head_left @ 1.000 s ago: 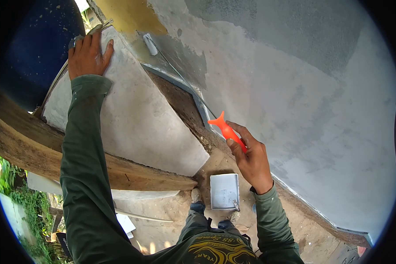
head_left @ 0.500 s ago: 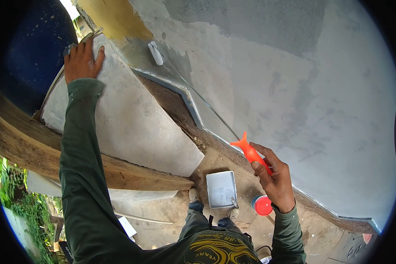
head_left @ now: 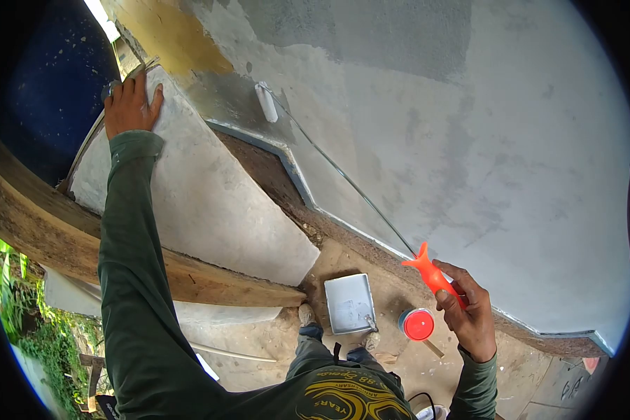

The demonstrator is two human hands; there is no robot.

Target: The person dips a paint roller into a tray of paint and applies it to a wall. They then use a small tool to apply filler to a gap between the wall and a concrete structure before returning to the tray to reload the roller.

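Observation:
My right hand is wrapped round the orange handle of a paint roller at the lower right. From the handle a long thin metal rod runs up and left to the white roller head, which is against the grey wall near a darker grey patch. At the upper left my left hand lies with fingers spread over the top end of a pale, flat slab, beside a dark blue surface.
On the ground stand a white paint tray and a bucket with a red lid, with a wooden stick beside it. A curved wooden beam crosses the left side. Green plants show at the lower left.
My right hand has moved down and to the right with the handle. The roller head has shifted slightly right and down on the wall. My left hand stays on the slab.

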